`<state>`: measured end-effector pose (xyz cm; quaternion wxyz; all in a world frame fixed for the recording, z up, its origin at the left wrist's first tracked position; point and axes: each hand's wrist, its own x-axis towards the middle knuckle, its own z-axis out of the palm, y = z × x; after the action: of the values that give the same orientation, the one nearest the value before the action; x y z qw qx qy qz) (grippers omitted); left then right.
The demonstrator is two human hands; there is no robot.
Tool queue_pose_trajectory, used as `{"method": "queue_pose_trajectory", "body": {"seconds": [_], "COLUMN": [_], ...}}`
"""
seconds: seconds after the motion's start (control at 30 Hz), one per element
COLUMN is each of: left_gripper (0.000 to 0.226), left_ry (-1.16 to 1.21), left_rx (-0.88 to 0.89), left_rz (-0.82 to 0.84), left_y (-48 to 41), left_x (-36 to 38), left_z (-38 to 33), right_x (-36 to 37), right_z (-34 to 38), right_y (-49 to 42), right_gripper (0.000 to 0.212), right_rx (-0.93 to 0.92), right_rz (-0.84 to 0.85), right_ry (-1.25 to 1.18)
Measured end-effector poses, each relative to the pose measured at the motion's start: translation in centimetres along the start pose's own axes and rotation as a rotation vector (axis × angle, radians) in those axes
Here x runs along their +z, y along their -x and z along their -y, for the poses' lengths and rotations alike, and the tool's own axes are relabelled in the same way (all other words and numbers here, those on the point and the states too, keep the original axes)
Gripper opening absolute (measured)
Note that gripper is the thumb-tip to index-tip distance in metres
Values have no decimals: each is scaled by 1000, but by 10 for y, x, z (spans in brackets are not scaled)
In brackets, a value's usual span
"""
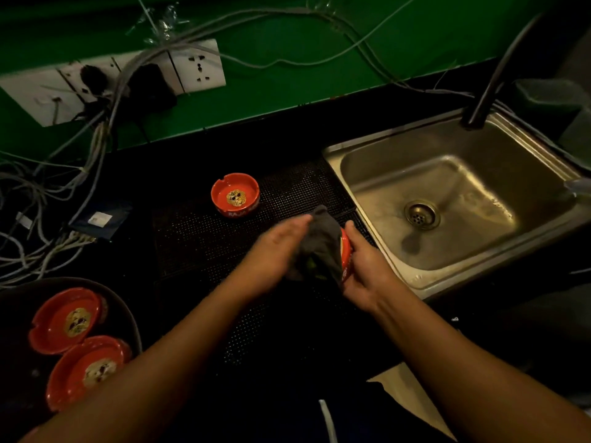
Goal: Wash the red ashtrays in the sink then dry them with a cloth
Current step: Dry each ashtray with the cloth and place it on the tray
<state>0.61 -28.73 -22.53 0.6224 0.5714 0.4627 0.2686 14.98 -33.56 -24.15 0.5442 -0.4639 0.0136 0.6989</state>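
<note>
We hold the red ashtray (346, 254) on edge in our right hand (364, 270), fingers curled round its rim, above the dark mat (198, 238) on the tabletop (287, 135). It looks glazed, stiff and breakable, and probably slick while wet, so the rim seems the safest grip. Our left hand (278, 251), fingers straight, presses the soft grey cloth (319, 247) against its face. The sink (332, 151) lies just right of the fingers. A second ashtray (235, 195) sits beyond them, and two further ashtrays (68, 319) lie in a dark bowl (124, 306) well left.

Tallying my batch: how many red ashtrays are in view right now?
4 red ashtrays: one on the black mat, two in the dark bowl lower left, one in the right hand, mostly under the cloth. Others may be hidden.
</note>
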Motion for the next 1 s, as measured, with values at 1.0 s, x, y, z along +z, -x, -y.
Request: {"method": "queue_pose_trajectory", "body": {"seconds": [1.0], "left_gripper": [54], "left_ry": [-356], "left_rx": [142], "left_rz": [150], "left_y": [14], "left_x": [50], "left_z": [28], "right_x": [16], "right_z": [25], "right_y": [5], "right_gripper": [42], "right_rx": [-343], "right_rz": [-292], "right_ry": [116]}}
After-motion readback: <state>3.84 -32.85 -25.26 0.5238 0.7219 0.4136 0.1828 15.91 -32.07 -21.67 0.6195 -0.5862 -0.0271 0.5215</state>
